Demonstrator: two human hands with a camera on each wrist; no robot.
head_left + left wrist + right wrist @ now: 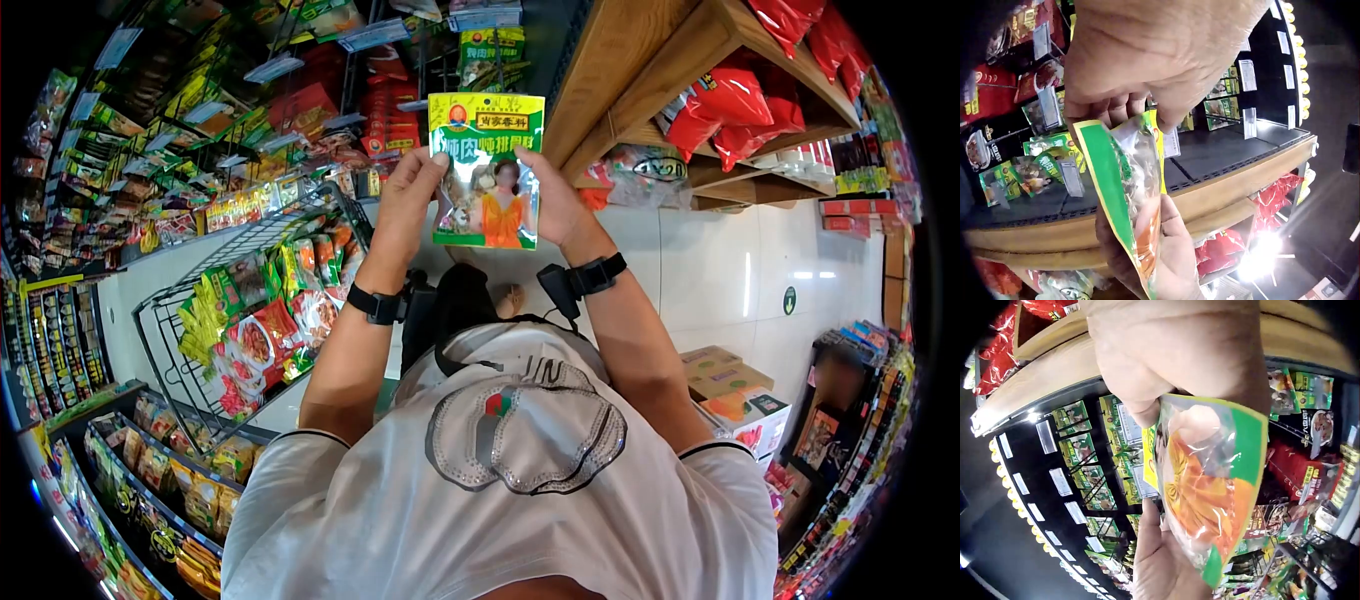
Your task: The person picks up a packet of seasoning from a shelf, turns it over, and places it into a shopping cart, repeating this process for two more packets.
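A green and yellow seasoning packet with a clear window is held upright in front of the chest, its printed front facing the head camera. The left hand pinches its left edge, thumb on the front. At the right edge the right hand grips it, thumb near the upper corner. From the left wrist, the packet appears edge-on below the left hand, with the right hand beyond. The right wrist view shows the packet's clear part under the right hand, the left hand opposite.
A black wire cart holding several packets stands at the left. Racks of hanging packets fill the upper left. Red bags lie on a wooden shelf at the upper right. Cardboard boxes stand on the floor at the right.
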